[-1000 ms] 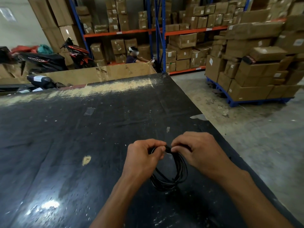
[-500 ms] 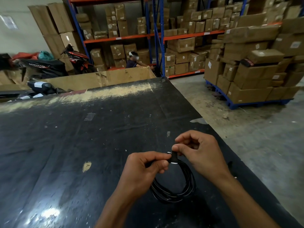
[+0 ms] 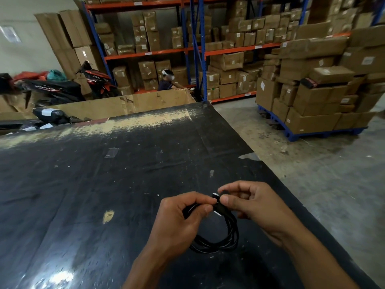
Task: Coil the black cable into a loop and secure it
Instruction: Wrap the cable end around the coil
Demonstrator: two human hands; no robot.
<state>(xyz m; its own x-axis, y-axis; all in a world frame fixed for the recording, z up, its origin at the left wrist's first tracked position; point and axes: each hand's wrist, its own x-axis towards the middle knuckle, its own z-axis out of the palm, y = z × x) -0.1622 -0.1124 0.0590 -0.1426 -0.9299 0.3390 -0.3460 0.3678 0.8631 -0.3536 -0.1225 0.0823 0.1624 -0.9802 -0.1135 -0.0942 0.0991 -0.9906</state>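
A black cable hangs as a coil of several turns just above the black table, near its right edge. My left hand grips the top left of the coil between thumb and fingers. My right hand pinches a small black strap with white marks that sits around the top of the coil, right beside my left thumb. The lower half of the loop dangles free between my wrists. Part of the coil is hidden under my left hand.
The table's right edge runs diagonally close to my right forearm, with concrete floor beyond. A pallet of cardboard boxes stands at the right. Shelving with boxes, motorbikes and a seated person are at the back.
Both hands have lifted slightly with the coil. My right hand has shifted its fingers on the strap at the top, and the view has tilted up a little.
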